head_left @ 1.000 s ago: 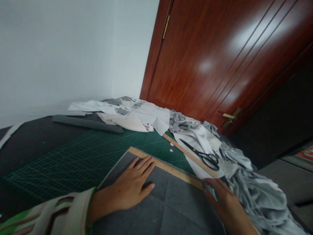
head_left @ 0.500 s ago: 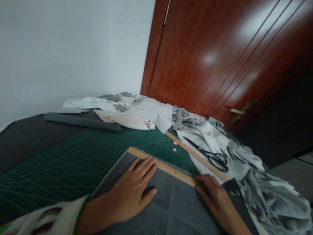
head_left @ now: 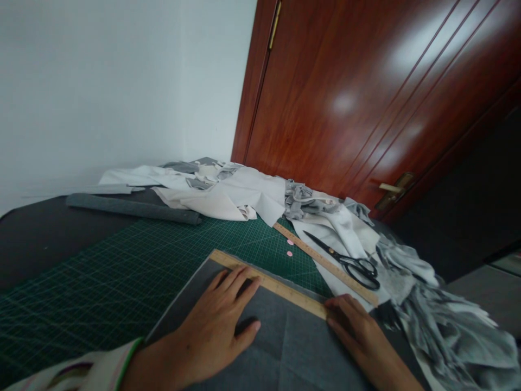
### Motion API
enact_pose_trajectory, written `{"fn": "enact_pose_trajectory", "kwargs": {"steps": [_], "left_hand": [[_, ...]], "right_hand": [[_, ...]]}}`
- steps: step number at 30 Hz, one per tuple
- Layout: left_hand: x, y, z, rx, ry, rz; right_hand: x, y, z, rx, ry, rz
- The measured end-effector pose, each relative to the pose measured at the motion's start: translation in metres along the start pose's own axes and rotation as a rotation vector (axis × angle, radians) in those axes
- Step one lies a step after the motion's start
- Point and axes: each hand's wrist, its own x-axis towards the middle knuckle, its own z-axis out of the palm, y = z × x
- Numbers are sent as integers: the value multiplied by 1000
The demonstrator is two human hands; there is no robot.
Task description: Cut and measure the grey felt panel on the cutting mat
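My left hand [head_left: 215,326] lies flat, fingers spread, on a grey felt sheet [head_left: 280,347] spread over a green cutting mat [head_left: 122,271]. Its fingertips touch a wooden ruler [head_left: 264,282] that runs along the felt's far edge. My right hand [head_left: 358,331] rests on the felt at the ruler's right end, fingers touching that end. Neither hand grips anything.
A second wooden ruler [head_left: 325,263] and black scissors [head_left: 350,263] lie on white cloth to the right. Piles of white and grey fabric [head_left: 439,320] crowd the right and far side. A rolled grey felt [head_left: 130,209] lies at the back left. A brown door [head_left: 366,103] stands behind.
My right hand slid left along the felt to the ruler's right end. The left hand stayed flat on the felt. The view shifted slightly.
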Motion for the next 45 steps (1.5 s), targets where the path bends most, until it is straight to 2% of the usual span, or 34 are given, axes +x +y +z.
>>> {"fn": "enact_pose_trajectory", "kwargs": {"steps": [4,8,10,13,17,22,31,38,42,45], "left_hand": [[-1,-2,3,10,1,6],[-1,-6,10,11,61,10],[-1,-7,13,27,76,14],[-1,-9,14,68,76,36],[-1,-10,12,110,102,73],[-2,-10,12,125,101,82],[0,-6,10,100,50,54],[-1,-1,2,17,-4,1],[1,3,-3,-19,-57,-42],[-1,5,-3,-54,-47,-55]], "right_hand": [[13,-10,-29,-51,-201,9],[54,-26,-47,-131,-196,-37],[82,-33,-42,-161,-135,-88],[122,-37,-23,-192,-26,-131],[152,-32,2,-199,46,-125],[157,-28,14,-235,75,-96],[165,-29,14,-284,53,-83],[169,-24,13,-248,103,-86],[171,-18,12,-204,66,-78],[171,-18,9,-179,30,-78]]}}
